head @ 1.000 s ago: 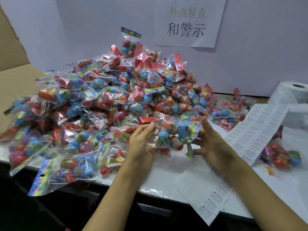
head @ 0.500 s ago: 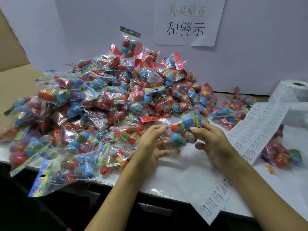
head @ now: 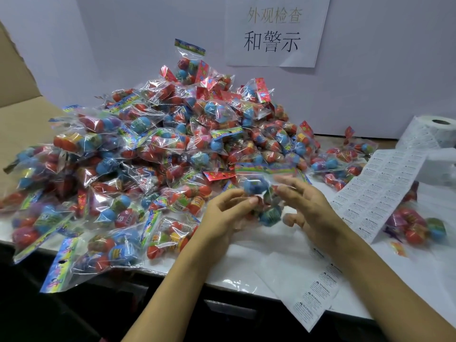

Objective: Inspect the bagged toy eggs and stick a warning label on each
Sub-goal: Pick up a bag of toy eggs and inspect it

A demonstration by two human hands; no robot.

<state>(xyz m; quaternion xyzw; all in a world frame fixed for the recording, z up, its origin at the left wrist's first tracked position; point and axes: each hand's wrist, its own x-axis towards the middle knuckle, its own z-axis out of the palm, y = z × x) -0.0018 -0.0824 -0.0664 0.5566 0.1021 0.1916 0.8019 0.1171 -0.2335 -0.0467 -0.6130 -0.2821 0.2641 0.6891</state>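
I see the held bag only as a motion-blurred shape: clear crinkled film, a coloured header strip across its top, rounded blue eggs inside; its egg count is unreadable. It sits raised above the table, just in front of the pile of bagged eggs. My left hand pinches its lower left side between thumb and curled fingers. My right hand is at the bag's right side with fingers spread and half bent; blur prevents me from telling whether they grip the film. The pile is glossy and spills over the table's near edge on the left. Right of the pile, a matte white label strip unrolls from a label roll cut by the frame edge. Bare white tabletop lies beneath my hands.
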